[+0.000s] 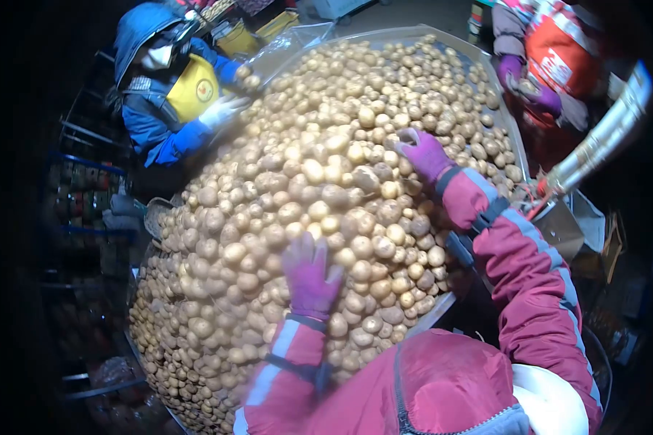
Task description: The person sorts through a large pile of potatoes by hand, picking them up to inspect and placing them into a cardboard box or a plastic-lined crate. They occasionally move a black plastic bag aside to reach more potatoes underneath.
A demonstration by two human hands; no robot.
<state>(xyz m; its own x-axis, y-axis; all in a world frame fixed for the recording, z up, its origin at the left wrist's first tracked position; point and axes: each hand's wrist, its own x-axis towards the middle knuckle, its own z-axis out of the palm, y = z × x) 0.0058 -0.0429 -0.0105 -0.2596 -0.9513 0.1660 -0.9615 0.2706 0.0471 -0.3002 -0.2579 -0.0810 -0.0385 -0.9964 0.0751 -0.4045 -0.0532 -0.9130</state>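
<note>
A wide heap of potatoes [297,210] spreads out before me, mixed in size, pale yellow to brown. My left hand [313,279], in a purple glove, lies on the potatoes near the middle of the heap, its fingers spread and thumb apart. Farther off to the right, my right hand [424,154] reaches onto the heap in a matching glove with greyish fingertips. Its fingers are bent in toward the thumb, among potatoes, and whatever lies between them is hidden.
A co-worker in a blue jacket [149,109] stands at the far left edge of the heap. Across at the right, another person in a red apron [559,54] holds purple-gloved hands together. A pale pole [602,130] slants up at the right, beside the metal rim [515,138].
</note>
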